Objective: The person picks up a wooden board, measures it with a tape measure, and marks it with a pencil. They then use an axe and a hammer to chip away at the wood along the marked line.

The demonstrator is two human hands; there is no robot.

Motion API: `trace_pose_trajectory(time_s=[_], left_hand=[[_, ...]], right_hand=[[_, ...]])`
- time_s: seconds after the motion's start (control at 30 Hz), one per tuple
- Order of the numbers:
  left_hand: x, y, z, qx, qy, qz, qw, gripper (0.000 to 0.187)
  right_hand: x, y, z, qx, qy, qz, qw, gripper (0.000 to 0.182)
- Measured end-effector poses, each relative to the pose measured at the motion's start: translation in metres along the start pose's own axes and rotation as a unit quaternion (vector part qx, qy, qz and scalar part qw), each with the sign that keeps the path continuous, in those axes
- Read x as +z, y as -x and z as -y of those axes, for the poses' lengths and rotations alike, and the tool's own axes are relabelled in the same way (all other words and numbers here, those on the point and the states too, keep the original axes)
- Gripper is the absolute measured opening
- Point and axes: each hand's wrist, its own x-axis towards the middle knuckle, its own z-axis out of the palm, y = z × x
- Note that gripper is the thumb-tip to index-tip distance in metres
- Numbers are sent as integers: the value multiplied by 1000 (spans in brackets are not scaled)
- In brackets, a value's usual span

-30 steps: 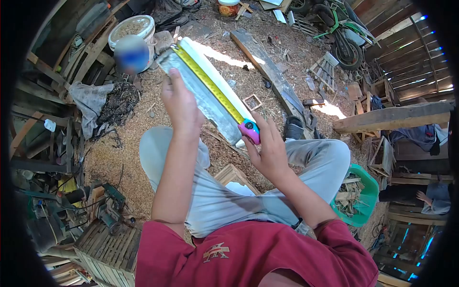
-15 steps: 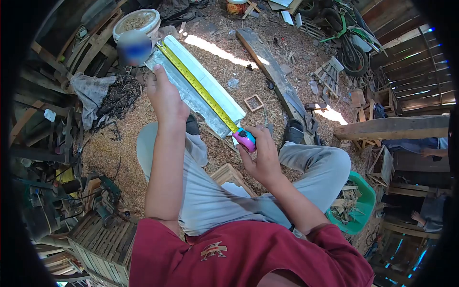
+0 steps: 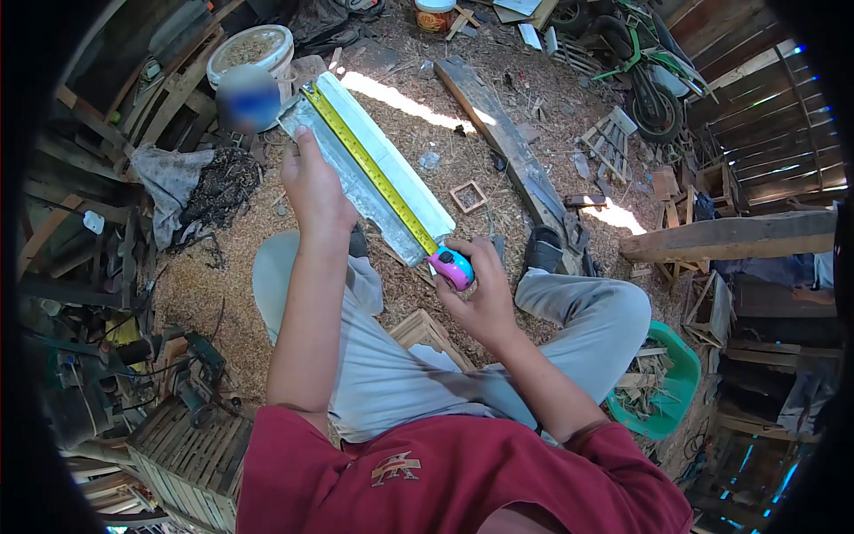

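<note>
A long board, whitish on one face and grey and rough on the other, slants across the space in front of my knees. Along its length runs the yellow blade of a tape measure, pulled out and hooked near the far end. My left hand grips the board's left edge near that end, thumb on top and the other fingers mostly hidden. At the near end, my right hand is closed around the pink and blue tape measure case, beside the board's corner.
Wood shavings cover the ground. A thick plank lies beyond the board, near a small wooden frame. To the right stands a green basin of wood scraps; a white bucket is at upper left. A motorbike stands farther back.
The board's far end has shifted slightly right and down with my left hand. My right hand and the tape measure case have moved slightly left; the blade still lies along the board.
</note>
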Motion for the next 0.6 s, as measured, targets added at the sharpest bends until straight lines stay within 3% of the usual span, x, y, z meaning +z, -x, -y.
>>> trace_pose_trajectory(time_s=[0.3,0.6], left_hand=[[2,3,9,-4,-27,21,999,34],[1,5,13,-8,-12,11,1000,33]], right_hand=[[6,9,-13,153,-72,62,984,41],[11,13,-11,169,-144,44,974,33]])
